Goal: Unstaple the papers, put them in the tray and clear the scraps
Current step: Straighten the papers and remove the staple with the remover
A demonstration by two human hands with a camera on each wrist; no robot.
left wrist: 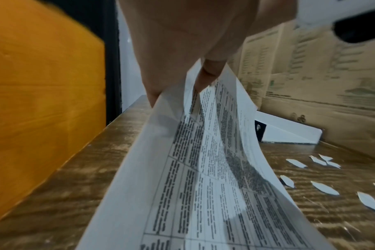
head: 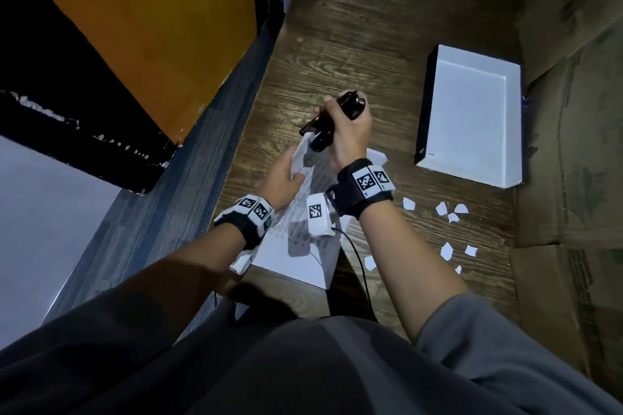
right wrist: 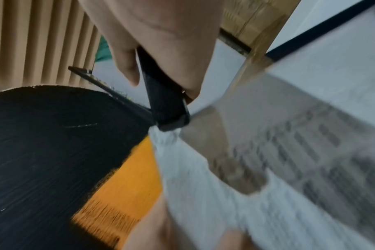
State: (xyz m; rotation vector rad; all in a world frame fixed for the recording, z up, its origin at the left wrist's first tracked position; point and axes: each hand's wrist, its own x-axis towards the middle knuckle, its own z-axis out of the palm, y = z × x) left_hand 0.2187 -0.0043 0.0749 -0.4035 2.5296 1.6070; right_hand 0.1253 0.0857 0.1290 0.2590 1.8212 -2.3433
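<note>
Wood-grain tabletop (head: 354,27) is sitting between an orange panel (head: 161,17) and cardboard boxes (head: 573,111). Left hand (head: 283,175) is pinching the lifted corner of the printed papers (head: 296,246), fingers curled around the sheets, the stack's near end lying on the table. Right hand (head: 350,131) is gripping a black staple remover (head: 323,135), its tip touching that corner. White tray (head: 472,118) is lying well apart to the right. Paper scraps (head: 448,232) are lying scattered on the table near the right wrist.
</note>
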